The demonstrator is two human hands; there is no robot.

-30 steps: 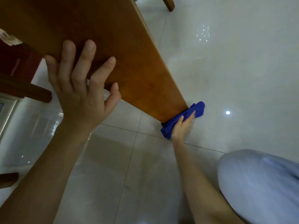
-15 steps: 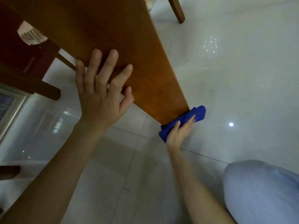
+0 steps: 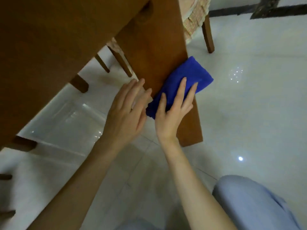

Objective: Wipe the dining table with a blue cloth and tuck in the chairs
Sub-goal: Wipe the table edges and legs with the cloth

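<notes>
Nearest to me is my knee in pale grey-blue trousers, bent low over the glossy white tiled floor. From there my two bare forearms reach forward. My right hand lies flat on the folded soft blue cloth. Its fingers are straight and released, and they press the cloth against the broad brown wooden leg of the dining surface, above the foot of this leg. My left hand is just beside it, its fingers also straight and grasping nothing. They seem to touch the left edge of the same leg, but the blur makes me not sure.

Beyond the leg, thin chair legs stand under the surface. Farther away is a dark wooden chair with a fringed beige seat cover.

I think the danger is this: because I only press and do not hold, the cloth can slide out and fall to the floor. Also my crouch on such smooth tiles is perhaps not steady, and a hard push may shift me.
</notes>
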